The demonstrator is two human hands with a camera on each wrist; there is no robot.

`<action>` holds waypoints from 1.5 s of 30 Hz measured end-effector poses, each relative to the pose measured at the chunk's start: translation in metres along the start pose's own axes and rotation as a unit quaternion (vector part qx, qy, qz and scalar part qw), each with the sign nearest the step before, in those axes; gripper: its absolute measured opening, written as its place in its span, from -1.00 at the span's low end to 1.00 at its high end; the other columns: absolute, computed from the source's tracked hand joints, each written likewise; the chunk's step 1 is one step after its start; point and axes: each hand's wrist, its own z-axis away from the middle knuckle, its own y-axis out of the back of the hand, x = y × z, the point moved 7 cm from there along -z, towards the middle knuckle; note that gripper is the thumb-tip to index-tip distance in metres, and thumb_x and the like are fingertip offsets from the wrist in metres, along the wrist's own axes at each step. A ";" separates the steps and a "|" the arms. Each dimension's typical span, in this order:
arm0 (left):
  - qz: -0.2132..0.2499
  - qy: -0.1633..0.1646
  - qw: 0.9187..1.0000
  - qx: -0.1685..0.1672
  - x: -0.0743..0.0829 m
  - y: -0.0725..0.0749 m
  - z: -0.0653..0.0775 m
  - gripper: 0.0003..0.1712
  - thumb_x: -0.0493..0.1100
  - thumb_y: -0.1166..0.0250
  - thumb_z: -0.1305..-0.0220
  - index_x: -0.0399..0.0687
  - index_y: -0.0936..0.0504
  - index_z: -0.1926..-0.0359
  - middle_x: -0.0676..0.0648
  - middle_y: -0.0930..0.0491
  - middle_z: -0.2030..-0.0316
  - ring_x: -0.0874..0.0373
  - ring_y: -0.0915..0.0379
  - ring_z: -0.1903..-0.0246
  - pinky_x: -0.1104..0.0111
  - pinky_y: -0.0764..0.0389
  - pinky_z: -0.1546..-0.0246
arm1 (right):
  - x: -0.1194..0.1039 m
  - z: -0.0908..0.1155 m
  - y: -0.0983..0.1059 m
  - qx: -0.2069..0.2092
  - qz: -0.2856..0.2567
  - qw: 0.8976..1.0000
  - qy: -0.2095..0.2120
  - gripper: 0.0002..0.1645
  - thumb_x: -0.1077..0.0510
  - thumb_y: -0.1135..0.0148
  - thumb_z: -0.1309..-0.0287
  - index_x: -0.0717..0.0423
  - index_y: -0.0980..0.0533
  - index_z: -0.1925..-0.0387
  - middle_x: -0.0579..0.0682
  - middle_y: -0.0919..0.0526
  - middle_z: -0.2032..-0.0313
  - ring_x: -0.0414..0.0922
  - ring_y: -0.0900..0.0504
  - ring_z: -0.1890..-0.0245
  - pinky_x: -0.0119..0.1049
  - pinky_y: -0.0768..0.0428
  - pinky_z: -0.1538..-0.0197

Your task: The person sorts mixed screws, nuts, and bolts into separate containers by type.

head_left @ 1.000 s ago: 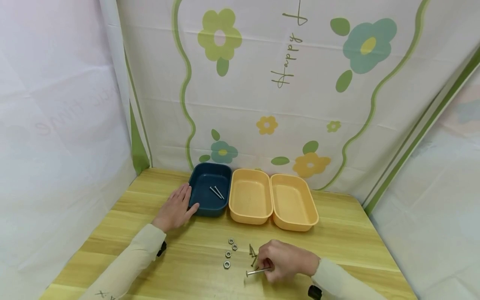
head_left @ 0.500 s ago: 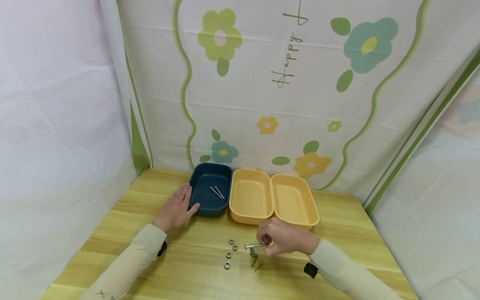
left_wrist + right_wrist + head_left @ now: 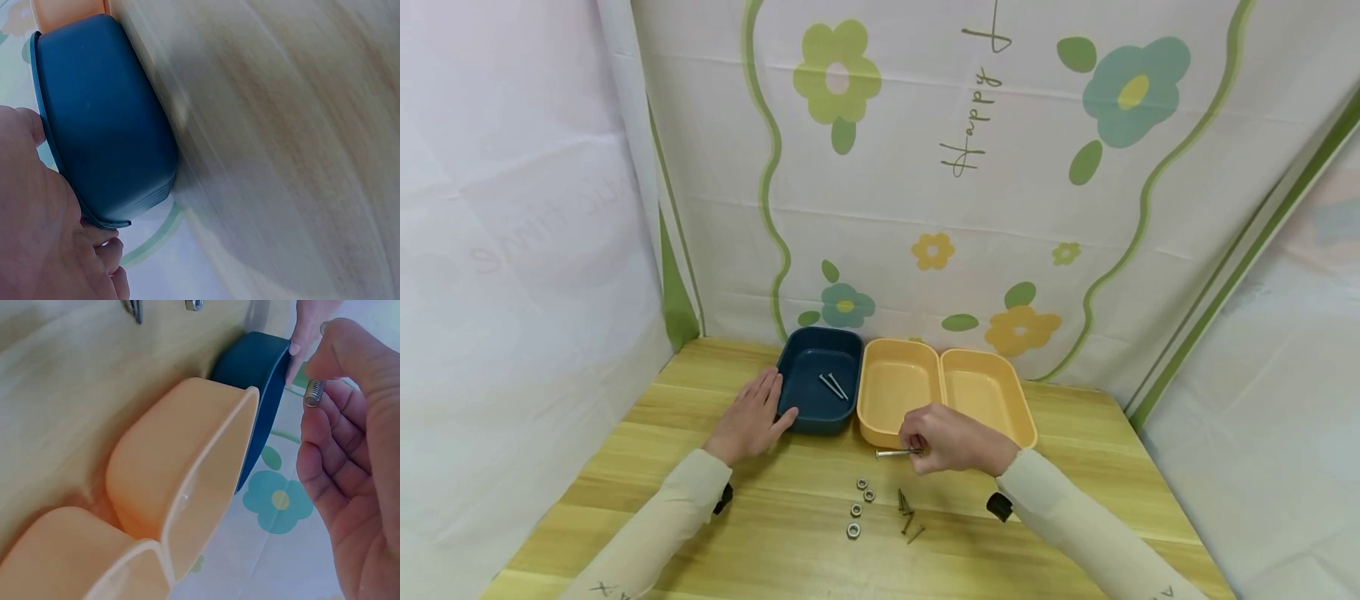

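Note:
My right hand point(image 3: 953, 440) pinches a long silver bolt point(image 3: 895, 453) between thumb and fingers, over the front edge of the middle yellow tray point(image 3: 867, 429). The bolt's head points left; its threaded end point(image 3: 314, 395) shows in the right wrist view. My left hand point(image 3: 748, 419) rests at the left rim of the dark blue tray point(image 3: 820, 423), fingers extended along the side and thumb at the front corner. Two similar bolts point(image 3: 832, 386) lie inside that tray. Several hex nuts point(image 3: 856, 510) and several small brass-coloured screws point(image 3: 907, 521) lie on the table in front.
A second yellow tray point(image 3: 1026, 417) stands to the right of the middle one, partly behind my right hand. The three trays form a row on the wooden table point(image 3: 790, 533), close to a flowered cloth backdrop point(image 3: 865, 200). White cloth hangs at both sides.
My right hand has lifted the bolt away from the small screws, moving forward and slightly left to the yellow trays. My left hand stays at the blue tray.

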 end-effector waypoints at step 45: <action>-0.005 0.006 1.000 0.005 0.000 0.000 0.000 -0.07 0.19 -0.02 -0.64 -0.54 -0.10 -0.58 -0.45 -0.05 -0.63 -0.36 0.04 -0.64 -0.21 -0.09 -0.62 | 0.046 -0.140 -0.031 0.112 -0.006 0.982 -0.151 -0.93 0.20 -0.44 -0.21 0.10 -0.67 0.31 -0.13 -0.53 0.53 -0.25 -0.46 0.51 -0.49 -0.50 0.31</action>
